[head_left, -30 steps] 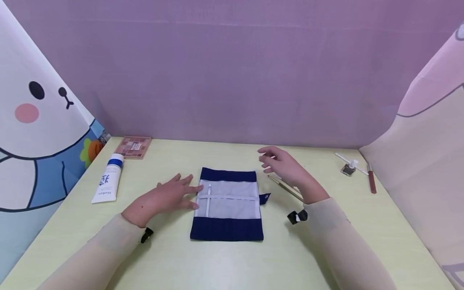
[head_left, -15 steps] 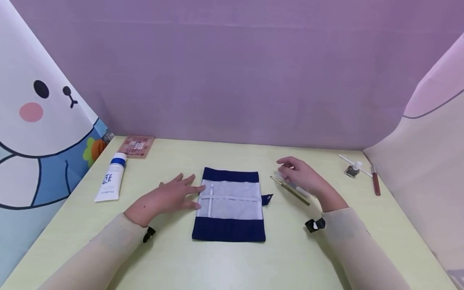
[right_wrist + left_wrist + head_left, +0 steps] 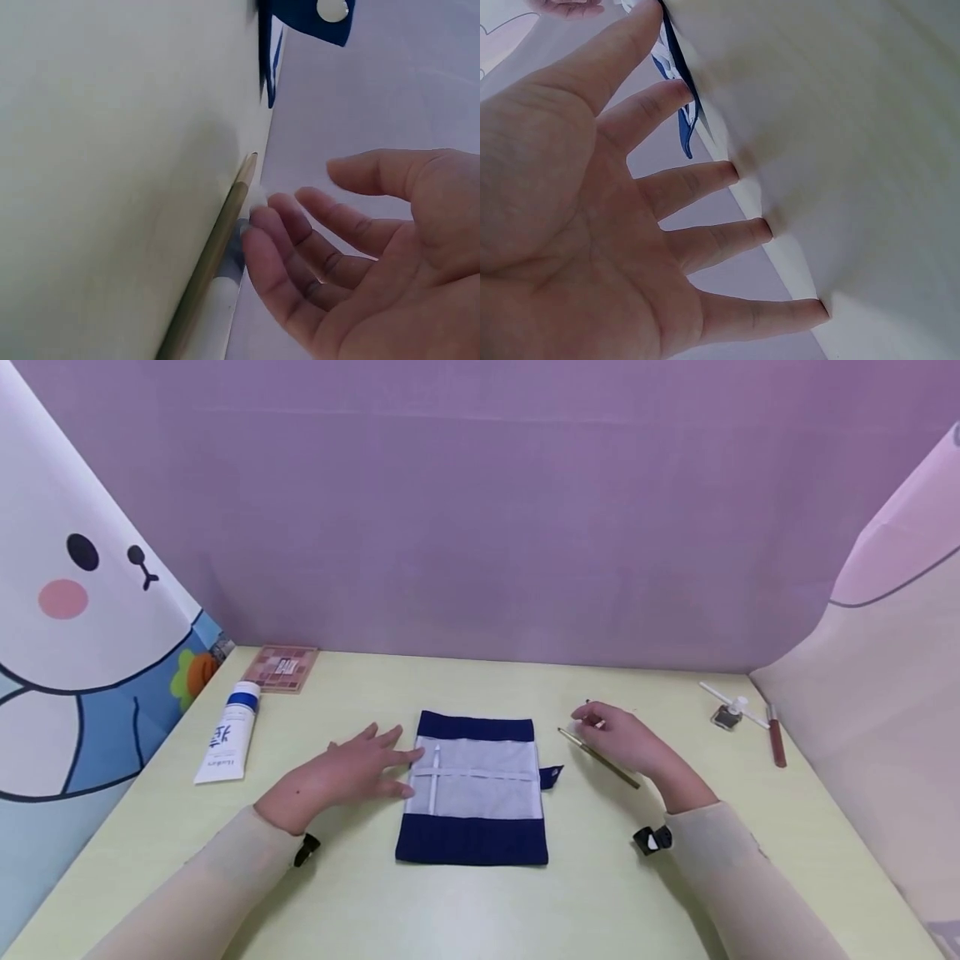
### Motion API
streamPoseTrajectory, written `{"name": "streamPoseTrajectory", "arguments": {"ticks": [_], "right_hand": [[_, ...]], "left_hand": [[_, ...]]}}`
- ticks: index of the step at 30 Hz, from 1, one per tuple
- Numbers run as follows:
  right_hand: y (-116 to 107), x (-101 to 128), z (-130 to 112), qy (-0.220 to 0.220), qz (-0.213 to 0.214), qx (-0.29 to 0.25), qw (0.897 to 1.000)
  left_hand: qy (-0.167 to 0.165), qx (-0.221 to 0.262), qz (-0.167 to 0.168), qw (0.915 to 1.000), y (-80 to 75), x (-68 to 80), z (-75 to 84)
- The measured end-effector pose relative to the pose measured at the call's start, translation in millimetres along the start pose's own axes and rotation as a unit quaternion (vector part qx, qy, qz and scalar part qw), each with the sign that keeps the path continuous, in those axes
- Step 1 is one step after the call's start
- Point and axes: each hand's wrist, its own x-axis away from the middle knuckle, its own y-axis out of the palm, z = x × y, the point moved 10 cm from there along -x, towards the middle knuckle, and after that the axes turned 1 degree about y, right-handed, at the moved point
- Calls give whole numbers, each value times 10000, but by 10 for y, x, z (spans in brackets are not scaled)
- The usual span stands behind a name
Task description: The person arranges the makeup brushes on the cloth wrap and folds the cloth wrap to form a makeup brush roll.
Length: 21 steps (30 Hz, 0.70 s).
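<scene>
An unrolled pen case [image 3: 480, 842], navy at both ends with a pale middle, lies on the table in the head view. A slim white pen [image 3: 434, 789] sits under its crosswise strap. My left hand [image 3: 348, 768] is spread flat, with thumb and index finger resting on the case's left edge. To the right lies a gold pencil [image 3: 609, 763]. Over its far side is my right hand [image 3: 618, 739], fingers loosely bent and thumb apart. In the right wrist view a white pen with a grey band [image 3: 214, 311] lies behind the pencil, close to those fingertips; contact is unclear.
At the left are a white tube [image 3: 227, 739] with a blue band and a pink checkered palette [image 3: 282, 668]. A small dark bottle [image 3: 726, 717], a white stick [image 3: 712, 691] and a brown-handled tool [image 3: 777, 743] lie far right. A snap flap [image 3: 551, 777] sticks out from the case.
My right hand has moved right and down from beside the case's top right corner to the gold pencil and white pen. My left hand has stayed at the case's edge.
</scene>
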Motion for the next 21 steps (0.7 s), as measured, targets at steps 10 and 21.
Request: {"name": "streamPoseTrajectory", "arguments": {"ticks": [10,21], "right_hand": [[89,-9,23,-120,-49,347,9993],[196,-2,-58,-429,-230,589,9971]], "left_hand": [[58,-103,48,9999,-7,-9,2],[-6,-54,-10,10000,-2,-9,-2]]}}
